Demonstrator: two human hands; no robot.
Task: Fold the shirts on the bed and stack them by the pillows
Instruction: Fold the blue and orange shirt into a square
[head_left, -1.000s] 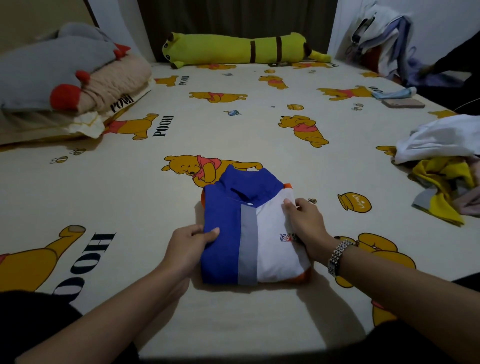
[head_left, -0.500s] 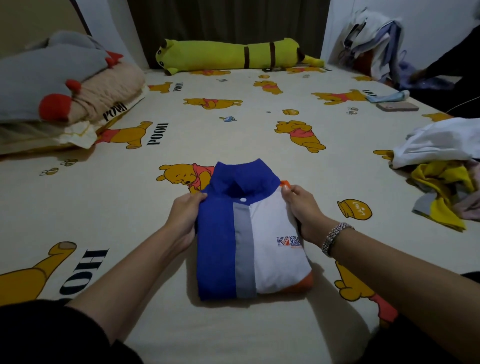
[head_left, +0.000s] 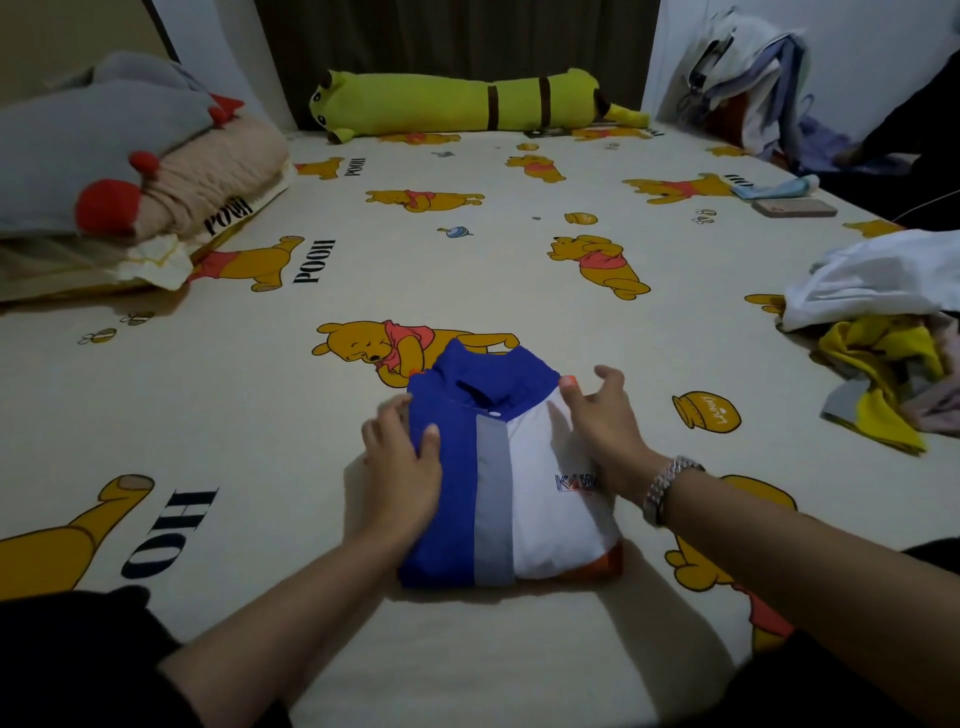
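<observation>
A folded shirt (head_left: 498, 478), blue, grey and white with orange trim, lies collar away from me on the Pooh-print bed sheet (head_left: 249, 415) near the front edge. My left hand (head_left: 400, 462) grips the shirt's left edge, thumb on the blue panel and fingers curled at the side. Spread and relaxed, my right hand (head_left: 602, 415) rests on the white panel near the collar; a metal bracelet is on that wrist. The pillows (head_left: 135, 171), grey with red bumps over a beige one, are stacked at the far left. Unfolded shirts (head_left: 883, 322), white and yellow, lie heaped at the right.
A long green plush bolster (head_left: 457, 104) lies along the far edge. A phone (head_left: 795, 208) and a small blue cloth lie at the far right. Clothes hang in the right corner, beside another person's dark sleeve (head_left: 914, 130). Bare sheet stretches between the shirt and the pillows.
My right hand has let go of the shirt's top right corner and spread open on top of it. My left hand has slid slightly down the left edge.
</observation>
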